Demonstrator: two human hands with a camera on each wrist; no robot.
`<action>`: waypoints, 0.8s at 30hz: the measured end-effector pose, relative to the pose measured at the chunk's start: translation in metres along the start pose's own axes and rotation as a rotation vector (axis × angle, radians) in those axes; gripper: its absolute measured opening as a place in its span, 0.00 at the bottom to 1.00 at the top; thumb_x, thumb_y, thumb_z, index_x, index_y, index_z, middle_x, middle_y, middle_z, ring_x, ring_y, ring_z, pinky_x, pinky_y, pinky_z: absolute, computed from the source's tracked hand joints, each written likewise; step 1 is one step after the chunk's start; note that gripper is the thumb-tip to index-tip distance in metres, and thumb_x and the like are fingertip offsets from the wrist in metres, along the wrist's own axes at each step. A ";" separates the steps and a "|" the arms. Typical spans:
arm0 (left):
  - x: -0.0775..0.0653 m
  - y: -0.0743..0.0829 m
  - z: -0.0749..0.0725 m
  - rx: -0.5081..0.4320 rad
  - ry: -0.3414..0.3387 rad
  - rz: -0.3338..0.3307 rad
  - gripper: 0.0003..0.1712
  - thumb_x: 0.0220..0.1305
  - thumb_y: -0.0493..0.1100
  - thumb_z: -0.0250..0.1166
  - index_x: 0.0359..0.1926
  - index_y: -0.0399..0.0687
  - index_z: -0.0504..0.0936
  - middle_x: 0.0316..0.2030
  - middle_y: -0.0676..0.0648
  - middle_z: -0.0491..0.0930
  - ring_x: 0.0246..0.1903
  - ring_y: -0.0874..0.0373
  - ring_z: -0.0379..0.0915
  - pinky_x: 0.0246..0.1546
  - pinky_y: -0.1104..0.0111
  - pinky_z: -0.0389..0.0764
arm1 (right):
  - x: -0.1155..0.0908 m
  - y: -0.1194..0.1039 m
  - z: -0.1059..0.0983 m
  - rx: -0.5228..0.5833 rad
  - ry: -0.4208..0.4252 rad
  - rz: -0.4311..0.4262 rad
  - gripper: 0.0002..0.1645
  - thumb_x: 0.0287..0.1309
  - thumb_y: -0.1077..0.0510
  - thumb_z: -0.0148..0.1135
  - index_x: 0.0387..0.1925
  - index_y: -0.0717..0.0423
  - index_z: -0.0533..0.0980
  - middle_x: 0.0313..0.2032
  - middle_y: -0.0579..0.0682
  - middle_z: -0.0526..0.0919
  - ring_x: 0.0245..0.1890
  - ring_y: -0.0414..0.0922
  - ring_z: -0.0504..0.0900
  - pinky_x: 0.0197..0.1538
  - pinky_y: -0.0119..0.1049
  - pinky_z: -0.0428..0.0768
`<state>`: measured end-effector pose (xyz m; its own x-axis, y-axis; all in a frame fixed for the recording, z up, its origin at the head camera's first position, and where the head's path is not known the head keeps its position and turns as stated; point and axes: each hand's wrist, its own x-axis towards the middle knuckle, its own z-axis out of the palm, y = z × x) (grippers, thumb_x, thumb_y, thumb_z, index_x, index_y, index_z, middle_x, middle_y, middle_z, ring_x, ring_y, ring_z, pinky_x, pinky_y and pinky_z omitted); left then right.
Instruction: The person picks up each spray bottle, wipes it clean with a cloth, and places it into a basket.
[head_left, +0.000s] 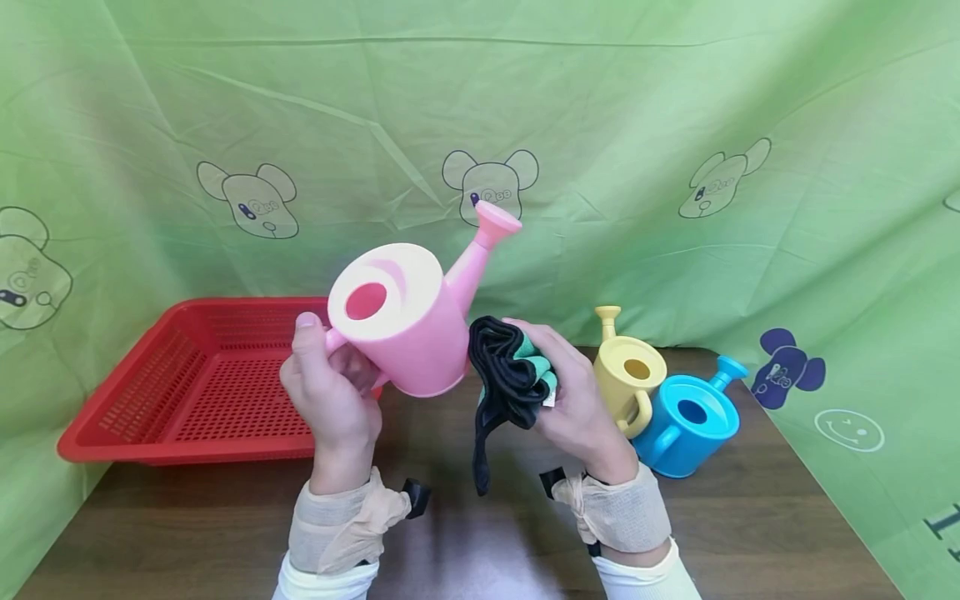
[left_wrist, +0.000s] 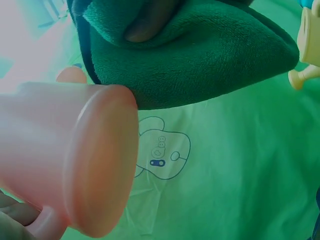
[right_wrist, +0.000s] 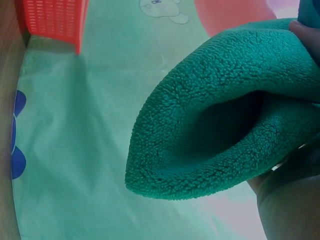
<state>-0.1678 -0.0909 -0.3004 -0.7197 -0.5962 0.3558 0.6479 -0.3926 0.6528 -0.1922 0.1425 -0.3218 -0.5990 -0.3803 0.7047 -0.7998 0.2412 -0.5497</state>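
My left hand [head_left: 333, 392] grips the handle of a pink watering can [head_left: 412, 333], held in the air and tilted, its spout pointing up to the right. In the left wrist view the can's base [left_wrist: 102, 165] faces the camera. My right hand [head_left: 573, 392] holds a bunched cloth [head_left: 510, 375], green and fluffy with a black edge, against the can's lower right side. One black corner of it hangs down. The right wrist view shows the folded green cloth [right_wrist: 210, 120] close up; most of the right fingers are hidden there.
A red perforated plastic basket [head_left: 187, 454] stands on the brown wooden table [head_left: 465, 533] at the left. Behind my right hand are a yellow watering can [head_left: 611, 383] and a blue watering can [head_left: 693, 446]. Green printed fabric [head_left: 360, 125] hangs behind and at the sides.
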 end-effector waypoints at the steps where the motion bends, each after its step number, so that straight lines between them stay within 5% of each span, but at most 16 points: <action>1: 0.001 0.000 -0.001 -0.010 -0.003 -0.002 0.35 0.78 0.52 0.52 0.10 0.51 0.56 0.09 0.52 0.52 0.13 0.60 0.39 0.12 0.67 0.42 | 0.000 0.000 0.000 -0.001 0.004 -0.003 0.41 0.51 0.69 0.75 0.69 0.58 0.75 0.62 0.57 0.82 0.64 0.45 0.80 0.71 0.34 0.75; 8: 0.004 0.003 -0.004 -0.045 -0.052 -0.026 0.33 0.77 0.50 0.47 0.10 0.51 0.55 0.09 0.53 0.51 0.12 0.60 0.39 0.12 0.66 0.43 | 0.000 0.002 -0.002 -0.024 0.023 -0.015 0.40 0.50 0.69 0.75 0.68 0.61 0.75 0.62 0.58 0.83 0.63 0.45 0.80 0.71 0.34 0.74; 24: 0.006 0.012 -0.003 -0.230 -0.123 -0.336 0.29 0.73 0.50 0.44 0.12 0.55 0.52 0.09 0.57 0.49 0.11 0.64 0.39 0.17 0.69 0.36 | -0.001 0.004 -0.003 -0.038 0.075 -0.043 0.40 0.51 0.70 0.70 0.69 0.65 0.72 0.62 0.63 0.82 0.65 0.43 0.80 0.73 0.33 0.73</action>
<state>-0.1632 -0.1017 -0.2926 -0.9156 -0.3263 0.2352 0.4014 -0.7048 0.5850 -0.1945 0.1467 -0.3234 -0.5640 -0.3235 0.7598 -0.8250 0.2603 -0.5016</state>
